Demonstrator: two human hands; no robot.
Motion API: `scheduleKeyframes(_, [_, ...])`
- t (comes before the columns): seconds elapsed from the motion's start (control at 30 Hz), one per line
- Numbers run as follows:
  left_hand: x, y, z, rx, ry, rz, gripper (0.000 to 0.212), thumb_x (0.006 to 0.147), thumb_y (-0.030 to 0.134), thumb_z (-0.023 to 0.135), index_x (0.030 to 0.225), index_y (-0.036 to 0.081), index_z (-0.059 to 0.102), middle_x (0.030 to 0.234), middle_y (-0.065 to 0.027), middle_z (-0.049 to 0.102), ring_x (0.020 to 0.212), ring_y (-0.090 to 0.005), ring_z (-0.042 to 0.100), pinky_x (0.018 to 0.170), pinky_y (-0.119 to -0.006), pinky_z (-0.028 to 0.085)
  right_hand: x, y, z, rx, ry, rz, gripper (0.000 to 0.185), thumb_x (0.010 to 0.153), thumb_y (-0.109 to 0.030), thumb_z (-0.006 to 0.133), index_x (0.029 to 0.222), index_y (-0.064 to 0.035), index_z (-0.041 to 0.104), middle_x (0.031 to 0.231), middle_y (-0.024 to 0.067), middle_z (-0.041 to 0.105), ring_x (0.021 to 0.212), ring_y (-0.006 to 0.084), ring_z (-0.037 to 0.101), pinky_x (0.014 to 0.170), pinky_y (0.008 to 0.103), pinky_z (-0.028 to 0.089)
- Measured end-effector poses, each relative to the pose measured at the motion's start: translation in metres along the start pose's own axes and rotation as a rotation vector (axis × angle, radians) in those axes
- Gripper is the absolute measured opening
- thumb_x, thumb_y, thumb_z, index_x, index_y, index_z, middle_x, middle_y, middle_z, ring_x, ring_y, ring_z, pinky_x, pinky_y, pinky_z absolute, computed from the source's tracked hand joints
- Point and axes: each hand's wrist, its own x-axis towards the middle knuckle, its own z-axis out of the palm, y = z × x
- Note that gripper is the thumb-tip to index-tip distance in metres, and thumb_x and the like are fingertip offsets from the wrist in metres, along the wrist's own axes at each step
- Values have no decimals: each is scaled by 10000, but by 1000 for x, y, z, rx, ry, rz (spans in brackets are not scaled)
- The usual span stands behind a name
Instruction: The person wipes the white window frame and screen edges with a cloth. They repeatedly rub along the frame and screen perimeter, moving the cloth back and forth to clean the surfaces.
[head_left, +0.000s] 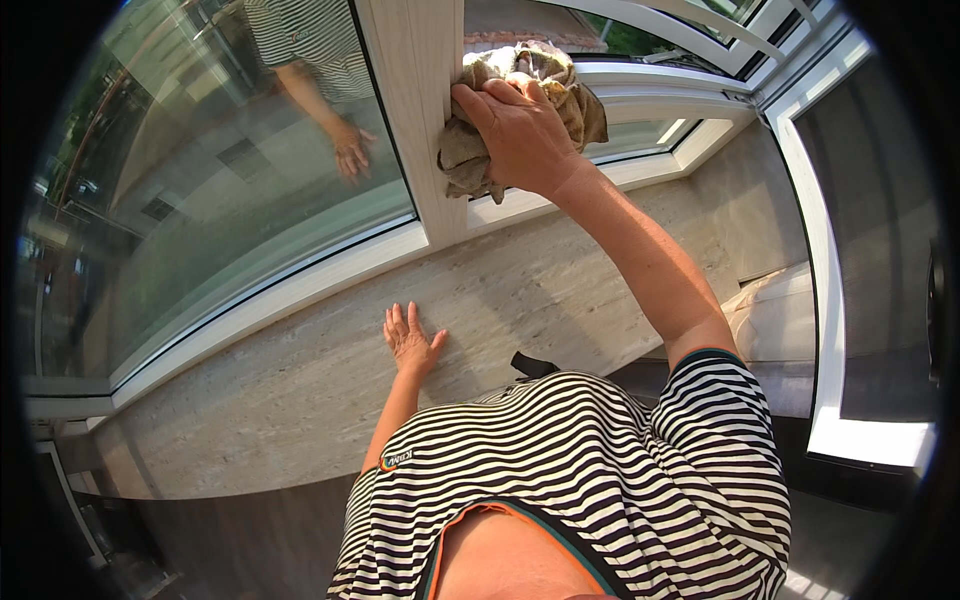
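My right hand (521, 135) grips a crumpled beige-brown cloth (469, 157) and presses it against the white window frame (424, 112), at the upright post beside the open window. Folds of the cloth stick out past the fingers on both sides, and my palm side is hidden. My left hand (411, 341) rests on the stone-patterned windowsill (300, 390) with its fingers spread and nothing in it. To the left of the post is a closed glass pane (247, 202), which mirrors a striped shirt and a hand.
An open white-framed window sash (829, 337) swings inward on my right. Behind the cloth, a second outer sash (720, 45) stands tilted outward. A pale fabric item (776, 315) lies past the sill's right end. A black strap (534, 365) shows near my chest.
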Motion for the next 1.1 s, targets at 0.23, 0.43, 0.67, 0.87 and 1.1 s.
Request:
scheduleKeyframes(0.23, [3, -4, 1, 123, -168, -9, 1096, 709, 662, 667, 1512, 125, 149, 1568, -187, 41, 1455, -357, -8, 1161, -496, 14, -6, 0, 3, 439, 152, 144, 809, 574, -52, 698, 1335, -49, 422, 1042, 88, 629, 1067, 249, 560, 995, 383, 326])
scheduleKeyframes(0.43, [4, 0, -3, 167, -213, -42, 1135, 692, 659, 680, 1519, 132, 109, 1575, -181, 11, 1457, -351, -34, 1163, -489, -5, -30, 45, 3, 357, 150, 47, 718, 631, -59, 717, 1311, -94, 489, 1075, 84, 634, 1049, 252, 578, 1021, 415, 348])
scheduleKeyframes(0.67, [5, 8, -4, 199, -254, -92, 1143, 677, 629, 713, 1514, 129, 115, 1575, -167, 25, 1458, -342, -24, 1166, -485, 0, -128, 206, -25, -10, 104, 237, 657, 688, -186, 738, 1286, -128, 473, 1084, 76, 603, 1026, 279, 562, 998, 408, 389])
scheduleKeyframes(0.87, [2, -1, 6, 231, -153, 19, 1149, 673, 650, 705, 1510, 109, 133, 1563, -192, 57, 1448, -375, 22, 1159, -508, 44, -194, 344, -68, -175, -122, 486, 692, 680, 90, 580, 1307, -175, 460, 1153, 86, 601, 1092, 303, 557, 978, 391, 453])
scheduleKeyframes(1.1, [8, 8, -2, 239, -171, 16, 1150, 670, 579, 740, 1509, 95, 120, 1560, -206, 65, 1448, -382, 26, 1158, -508, 56, -225, 411, -65, -257, 28, 734, 728, 691, -3, 634, 1361, -192, 421, 1223, 126, 586, 1160, 342, 527, 989, 412, 457])
